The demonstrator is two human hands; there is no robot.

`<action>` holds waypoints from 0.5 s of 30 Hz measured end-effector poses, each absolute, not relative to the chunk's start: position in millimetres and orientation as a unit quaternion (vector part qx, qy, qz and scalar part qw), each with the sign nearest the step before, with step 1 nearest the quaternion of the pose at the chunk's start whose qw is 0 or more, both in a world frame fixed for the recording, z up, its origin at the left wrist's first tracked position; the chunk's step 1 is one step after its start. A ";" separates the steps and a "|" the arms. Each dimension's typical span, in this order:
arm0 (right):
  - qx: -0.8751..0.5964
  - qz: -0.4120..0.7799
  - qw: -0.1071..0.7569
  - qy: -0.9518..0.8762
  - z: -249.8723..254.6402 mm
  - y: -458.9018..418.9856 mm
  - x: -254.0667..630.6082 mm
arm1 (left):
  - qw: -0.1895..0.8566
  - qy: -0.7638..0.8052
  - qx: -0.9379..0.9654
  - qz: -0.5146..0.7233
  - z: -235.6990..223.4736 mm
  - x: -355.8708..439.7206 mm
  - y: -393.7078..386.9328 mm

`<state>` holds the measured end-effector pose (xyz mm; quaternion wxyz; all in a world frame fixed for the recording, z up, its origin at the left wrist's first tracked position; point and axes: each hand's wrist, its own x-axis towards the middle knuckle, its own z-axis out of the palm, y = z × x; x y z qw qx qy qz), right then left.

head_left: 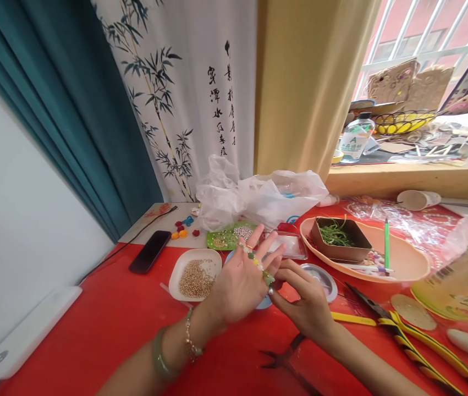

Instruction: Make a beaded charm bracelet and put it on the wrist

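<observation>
My left hand (236, 289) is palm up above the red table, its fingers stretched and spread. Across the fingers and palm lies a beaded strand (255, 262) with white, yellow and green beads. Near its lower end are a green pendant-like piece (268, 278) and a small pearl-like bead (270, 291). My right hand (306, 302) pinches the strand at that end, thumb and fingertips together beside the left palm. Just left of my hands stands a white dish (175, 275) of small gold beads (196, 279). A blue dish (264, 303) is mostly hidden beneath my hands.
Yellow-and-black pliers (402, 335) lie at right, with darker pliers (285, 360) in front. Behind are a green bead tray (213, 240) and plastic bags (258, 195). A peach tray (411, 261) holds a brown box (351, 253). A phone (150, 252) lies at left.
</observation>
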<state>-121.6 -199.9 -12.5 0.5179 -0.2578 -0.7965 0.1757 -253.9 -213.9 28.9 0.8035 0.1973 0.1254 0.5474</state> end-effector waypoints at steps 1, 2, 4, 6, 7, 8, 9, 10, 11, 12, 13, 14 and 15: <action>-0.259 0.167 0.524 -0.794 -12.8 -200.6 -122.4 | 0.806 0.120 0.199 0.544 29.6 -254.0 -214.2; -0.262 0.159 0.530 -0.791 -13.6 -201.2 -123.2 | 0.807 0.118 0.202 0.542 30.0 -253.6 -214.3; -0.269 0.147 0.540 -0.784 -16.5 -201.7 -125.1 | 0.798 0.129 0.217 0.547 30.0 -251.7 -214.3; -0.278 0.139 0.549 -0.776 -20.1 -201.8 -126.9 | 0.761 0.151 0.262 0.574 27.9 -248.7 -213.7; -0.282 0.134 0.552 -0.773 -21.7 -202.1 -127.5 | 0.731 0.168 0.297 0.591 26.1 -247.5 -213.2; -0.284 0.129 0.554 -0.772 -23.1 -202.7 -127.9 | 0.695 0.189 0.343 0.603 23.8 -246.6 -212.7; -0.283 0.122 0.556 -0.772 -24.1 -203.5 -128.1 | 0.653 0.218 0.398 0.606 21.3 -246.4 -212.1; -0.278 0.115 0.556 -0.775 -24.7 -204.7 -128.2 | 0.609 0.251 0.455 0.599 18.8 -246.9 -211.4; -0.271 0.108 0.555 -0.779 -25.0 -206.1 -128.1 | 0.566 0.284 0.508 0.584 16.7 -248.0 -210.8; -0.263 0.100 0.552 -0.784 -24.9 -207.5 -127.9 | 0.525 0.314 0.556 0.563 15.2 -249.6 -210.1; -0.257 0.094 0.550 -0.789 -24.6 -208.8 -127.7 | 0.488 0.337 0.596 0.541 14.5 -251.5 -209.6; -0.253 0.089 0.546 -0.794 -24.2 -209.6 -127.6 | 0.458 0.351 0.627 0.523 14.6 -253.5 -209.2; -0.252 0.087 0.541 -0.798 -23.7 -210.0 -127.6 | 0.442 0.357 0.646 0.509 15.3 -255.5 -208.9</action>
